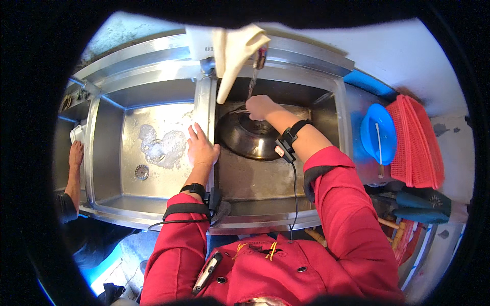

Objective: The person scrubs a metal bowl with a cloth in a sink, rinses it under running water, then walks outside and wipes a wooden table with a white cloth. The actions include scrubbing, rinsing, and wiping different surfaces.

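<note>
Water runs from a faucet (260, 57) at the back of the right basin of a stainless steel sink (281, 183). Below it lies a large round metal pan (249, 147), probably a wok. My right hand (260, 108) is over the pan, beside the stream, with its fingers curled; whether it holds something is hidden. My left hand (201, 147) rests at the divider between the basins, fingers spread, with nothing in it. A cream rubber glove (235, 57) or similar limp thing hangs over the back end of the divider.
Foamy water (162, 147) and a drain (142, 172) are in the left basin. At far left, another person's hand (76, 153) touches a white container (78, 134). A blue plastic basin (377, 134) and red plastic baskets (415, 141) stand at the right.
</note>
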The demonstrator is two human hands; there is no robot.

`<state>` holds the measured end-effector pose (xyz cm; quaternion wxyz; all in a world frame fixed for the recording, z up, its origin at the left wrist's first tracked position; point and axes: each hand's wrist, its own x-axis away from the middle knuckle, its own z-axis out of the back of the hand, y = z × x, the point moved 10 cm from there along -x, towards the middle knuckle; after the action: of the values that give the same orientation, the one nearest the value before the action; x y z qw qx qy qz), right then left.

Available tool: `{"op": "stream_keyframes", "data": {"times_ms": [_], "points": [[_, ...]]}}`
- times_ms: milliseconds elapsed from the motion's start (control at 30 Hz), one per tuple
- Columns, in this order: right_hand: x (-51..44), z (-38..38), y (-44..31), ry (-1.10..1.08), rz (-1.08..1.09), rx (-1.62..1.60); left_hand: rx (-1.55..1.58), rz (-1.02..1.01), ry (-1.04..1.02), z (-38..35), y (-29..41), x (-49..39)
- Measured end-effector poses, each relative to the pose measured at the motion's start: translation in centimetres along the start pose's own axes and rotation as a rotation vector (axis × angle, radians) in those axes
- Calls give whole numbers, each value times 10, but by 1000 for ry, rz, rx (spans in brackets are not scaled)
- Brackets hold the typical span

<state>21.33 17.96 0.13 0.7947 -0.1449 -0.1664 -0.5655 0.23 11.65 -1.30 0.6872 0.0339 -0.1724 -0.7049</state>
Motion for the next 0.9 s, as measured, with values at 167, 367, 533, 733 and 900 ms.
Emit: {"op": "stream_keyframes", "data": {"times_ms": [167, 367, 533, 733, 900], "points": [[-51, -18, 17, 167, -111, -110, 1, 16, -19, -1, -1, 0], [-82, -29, 5, 235, -131, -75, -3, 18, -31, 1, -1, 0], [-87, -37, 17, -14, -193, -325, -10, 24, -31, 0, 2, 0], [-69, -32, 11, 147, 174, -48, -5, -23, 40, -2, 1, -2], [2, -70, 53, 164, -124, -351, -8, 3, 19, -6, -1, -2]]}}
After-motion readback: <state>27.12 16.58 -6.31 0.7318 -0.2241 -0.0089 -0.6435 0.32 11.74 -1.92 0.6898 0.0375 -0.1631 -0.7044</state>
